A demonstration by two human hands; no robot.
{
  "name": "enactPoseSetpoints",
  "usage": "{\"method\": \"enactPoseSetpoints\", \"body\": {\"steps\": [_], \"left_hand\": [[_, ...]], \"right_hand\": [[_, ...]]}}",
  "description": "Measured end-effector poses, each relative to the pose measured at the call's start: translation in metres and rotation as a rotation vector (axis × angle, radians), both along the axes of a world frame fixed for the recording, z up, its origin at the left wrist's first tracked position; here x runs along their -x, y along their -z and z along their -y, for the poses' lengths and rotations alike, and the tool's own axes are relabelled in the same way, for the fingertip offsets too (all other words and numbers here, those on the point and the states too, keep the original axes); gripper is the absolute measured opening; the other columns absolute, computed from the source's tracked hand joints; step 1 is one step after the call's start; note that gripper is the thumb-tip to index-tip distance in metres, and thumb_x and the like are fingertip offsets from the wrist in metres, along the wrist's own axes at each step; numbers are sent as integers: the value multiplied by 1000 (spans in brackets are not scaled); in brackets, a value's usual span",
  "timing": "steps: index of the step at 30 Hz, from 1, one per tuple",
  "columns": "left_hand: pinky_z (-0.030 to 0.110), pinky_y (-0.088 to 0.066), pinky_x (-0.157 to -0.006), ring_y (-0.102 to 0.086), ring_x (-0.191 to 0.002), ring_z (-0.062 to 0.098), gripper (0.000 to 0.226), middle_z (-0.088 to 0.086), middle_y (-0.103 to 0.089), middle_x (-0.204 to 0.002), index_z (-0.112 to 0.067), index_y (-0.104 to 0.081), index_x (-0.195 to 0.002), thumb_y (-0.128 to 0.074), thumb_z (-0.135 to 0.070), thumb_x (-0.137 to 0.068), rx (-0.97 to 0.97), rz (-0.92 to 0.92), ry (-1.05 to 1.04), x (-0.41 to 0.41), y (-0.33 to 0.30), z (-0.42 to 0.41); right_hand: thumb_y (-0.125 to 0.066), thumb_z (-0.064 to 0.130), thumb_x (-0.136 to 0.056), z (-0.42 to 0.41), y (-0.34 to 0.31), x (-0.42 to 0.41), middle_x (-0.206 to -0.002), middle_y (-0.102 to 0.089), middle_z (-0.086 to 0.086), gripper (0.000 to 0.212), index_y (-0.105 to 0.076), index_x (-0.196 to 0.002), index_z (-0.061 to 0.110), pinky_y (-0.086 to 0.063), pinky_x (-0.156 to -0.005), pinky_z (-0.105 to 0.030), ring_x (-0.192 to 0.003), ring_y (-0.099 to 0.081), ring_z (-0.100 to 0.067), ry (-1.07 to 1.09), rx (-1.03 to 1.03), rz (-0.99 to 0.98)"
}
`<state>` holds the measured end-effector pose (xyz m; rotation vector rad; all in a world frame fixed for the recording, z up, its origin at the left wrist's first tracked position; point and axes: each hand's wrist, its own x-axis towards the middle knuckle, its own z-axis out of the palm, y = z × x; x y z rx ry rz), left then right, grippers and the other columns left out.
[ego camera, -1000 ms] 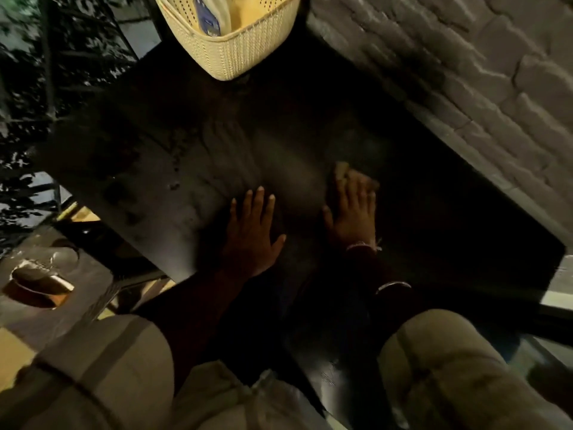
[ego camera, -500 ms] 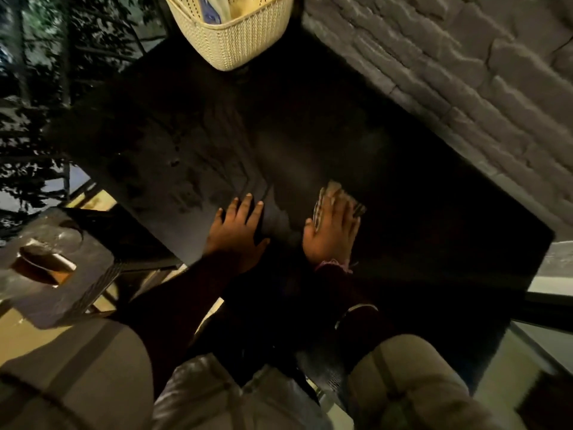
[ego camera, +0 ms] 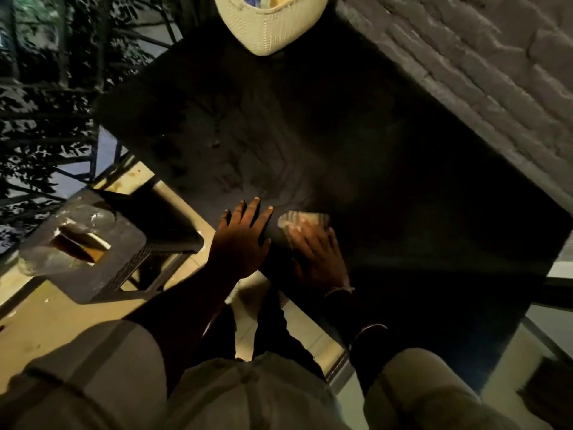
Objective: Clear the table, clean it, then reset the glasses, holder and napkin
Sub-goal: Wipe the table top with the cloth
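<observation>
Left hand (ego camera: 240,240) fingers flat on table (ego camera: 356,144); right hand (ego camera: 316,252) blurred, pressing half-hidden cloth (ego camera: 302,219)

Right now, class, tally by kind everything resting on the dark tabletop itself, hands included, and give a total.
Hands: 2, left hand, right hand
Cloths: 1, the cloth under the right hand's fingers
Baskets: 1, the cream basket at the far edge of the table
Total: 4

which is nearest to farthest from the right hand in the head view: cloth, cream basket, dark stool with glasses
1. cloth, under the right hand
2. dark stool, off the table's left edge
3. cream basket, at the table's far end
</observation>
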<state>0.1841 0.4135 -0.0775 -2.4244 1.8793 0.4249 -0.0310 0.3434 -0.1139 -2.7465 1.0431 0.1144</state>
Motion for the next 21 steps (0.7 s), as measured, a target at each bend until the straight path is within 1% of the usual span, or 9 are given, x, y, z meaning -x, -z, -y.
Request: {"method": "enactPoseSetpoints", "body": {"steps": [2, 3, 4, 6, 8, 11, 15, 19, 21], "left_hand": [[58, -33, -114, -39, -144, 39, 76, 9, -33, -165, -28, -35, -159, -50, -56, -90, -13, 6, -9, -18, 0, -11], [58, -33, -114, -39, -143, 39, 77, 9, -33, -165, -28, -35, -159, -51, -56, -90, -7, 12, -5, -28, 0, -17], [58, -33, -114, -40, -143, 39, 77, 10, -34, -165, -27, -35, -159, -53, -57, -90, -1, 13, 4, -35, -1, -22], [57, -33, -114, -40, -142, 39, 79, 12, -36, -163, -25, -37, -158, -57, -57, -89, 0, 8, 39, -46, -4, -28], [56, -32, -115, -40, -142, 39, 80, 15, -37, -162, -21, -38, -157, -61, -54, -88, -16, 11, 89, -48, -4, -29], [57, -32, -115, -40, -142, 41, 80, 18, -36, -162, -18, -38, -157, -61, -52, -88, -23, -5, 206, -39, 1, -27], [58, -31, -116, -36, -144, 42, 78, 16, -29, -165, -22, -34, -160, -54, -56, -92, -35, -45, 451, -3, 5, -18], [56, -19, -123, -18, -154, 38, 82, 11, -13, -171, -29, -15, -164, -45, -62, -96, -87, -48, 619, 29, 5, -20], [59, -17, -123, -14, -155, 37, 84, 10, -9, -171, -30, -12, -164, -44, -65, -95, -83, -50, 657, 43, 5, -25]], "right_hand": [[-47, 51, -94, -18, -1, -19, -165, -28, -10, 73, -28, -159, 23, -15, -122, -61, -152, -23, -35, 465, -8, -39], [-45, 52, -92, -34, -3, -35, -165, -25, -13, 77, -26, -160, 20, -12, -123, -61, -153, -21, -38, 578, -27, -56], [-43, 53, -92, -49, -4, -46, -166, -20, -15, 80, -22, -161, 20, -9, -123, -61, -154, -16, -39, 552, -49, -57], [-44, 53, -92, -78, -4, -51, -170, -8, -11, 82, -14, -162, 24, -6, -124, -60, -157, -3, -33, 305, -84, -59], [-49, 52, -93, -92, -7, -43, -171, -4, -6, 83, -10, -162, 27, -9, -124, -58, -157, 1, -27, 258, -76, -49], [-47, 50, -95, -103, -9, -35, -170, -6, -4, 81, -7, -162, 30, -9, -125, -54, -157, -5, -26, 561, -64, -54], [-41, 49, -96, -120, -10, -5, -169, -13, -5, 76, -10, -162, 29, -5, -126, -52, -156, -8, -29, 836, -19, -51], [-34, 49, -93, -138, -3, 24, -164, -26, -17, 74, -24, -159, 18, -15, -122, -60, -150, -22, -40, 1478, -6, -47], [-33, 50, -93, -139, -1, 24, -164, -25, -18, 74, -24, -159, 16, -15, -121, -61, -150, -22, -42, 1559, 0, -32]]}}
